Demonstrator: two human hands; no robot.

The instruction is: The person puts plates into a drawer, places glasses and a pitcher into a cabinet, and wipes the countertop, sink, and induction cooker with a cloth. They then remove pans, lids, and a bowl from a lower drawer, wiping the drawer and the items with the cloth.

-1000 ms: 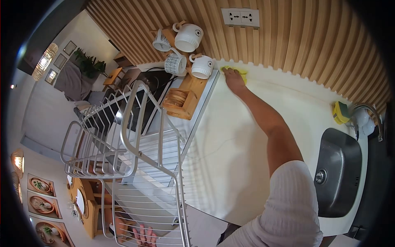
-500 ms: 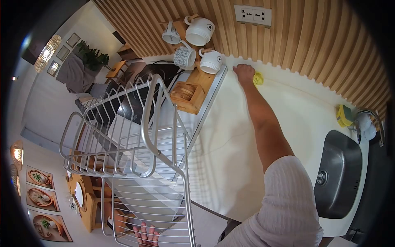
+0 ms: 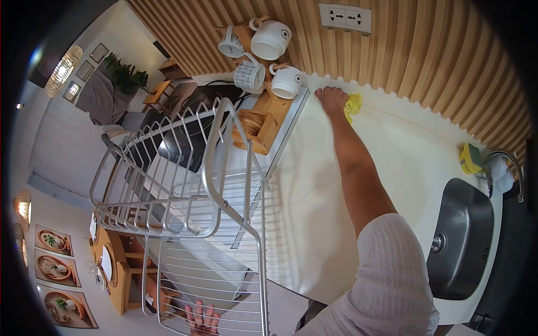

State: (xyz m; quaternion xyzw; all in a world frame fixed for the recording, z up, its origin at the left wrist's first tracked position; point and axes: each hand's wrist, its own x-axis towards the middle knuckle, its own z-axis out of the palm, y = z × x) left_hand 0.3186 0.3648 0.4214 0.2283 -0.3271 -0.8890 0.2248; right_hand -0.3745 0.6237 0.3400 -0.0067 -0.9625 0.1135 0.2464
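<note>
My right hand (image 3: 332, 101) is closed on a crumpled yellow cloth (image 3: 352, 105) and presses it on the white countertop (image 3: 314, 213), close to the slatted wall. Most of the cloth sticks out at the right side of the hand. A silver wire dish rack (image 3: 208, 185) is held up, tilted, over the left part of the counter. At the bottom, the fingers of my left hand (image 3: 203, 319) show through the lower wires of the rack, holding it from below; the palm is partly hidden.
Several white mugs (image 3: 270, 40) hang on a wooden stand (image 3: 269, 126) left of my right hand. A steel sink (image 3: 460, 241) with a tap (image 3: 514, 173) is at the right, with a yellow-green sponge (image 3: 469, 158) beside it. A black cooktop (image 3: 188, 148) lies behind the rack.
The dish rack has shifted a little to the right along with my left hand. My right hand has moved slightly left, and more of the yellow cloth shows beside it.
</note>
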